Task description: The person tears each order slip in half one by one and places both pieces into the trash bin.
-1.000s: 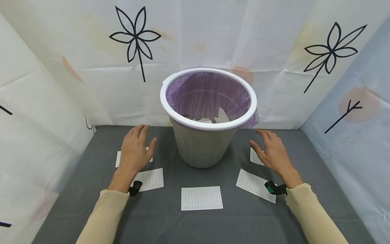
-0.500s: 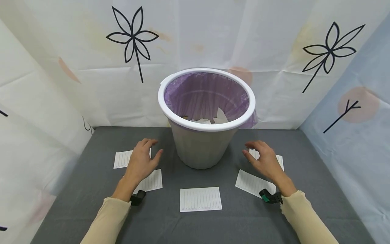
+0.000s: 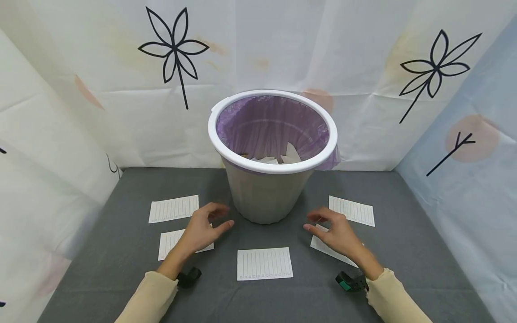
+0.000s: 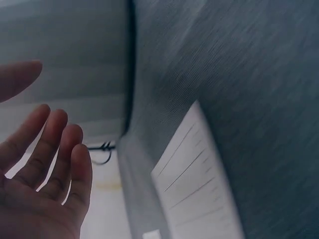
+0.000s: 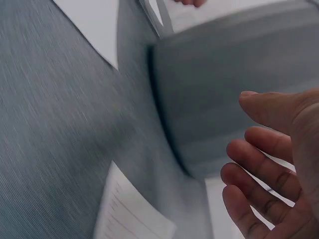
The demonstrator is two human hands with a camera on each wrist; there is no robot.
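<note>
My left hand [image 3: 203, 228] hovers above the table left of the bin, fingers loosely bent, nothing held. Beneath it lies a lined paper sheet [image 3: 167, 244], partly covered by the hand. On the other side, my right hand [image 3: 337, 232] is likewise free, over another lined paper sheet [image 3: 323, 247]. In the left wrist view the fingers [image 4: 54, 139] are spread apart from the sheet [image 4: 192, 184]. The right wrist view has the thumb and fingers [image 5: 244, 164] apart, beside the bin wall [image 5: 209, 79]. Between the hands, nearer me, lies a lined sheet [image 3: 264, 264].
A pale bin [image 3: 264, 193] with a white rim and purple liner [image 3: 266, 119] stands at the back middle, paper pieces [image 3: 291, 154] inside. More lined sheets lie at left [image 3: 173, 208] and right [image 3: 353, 210] on the grey cloth [image 3: 226, 300]. Patterned curtains [image 3: 278, 45] enclose the table.
Both hands have come back toward me and inward, from beside the bin to over the nearer side sheets. The farther side sheets are now uncovered. The papers and bin stay put.
</note>
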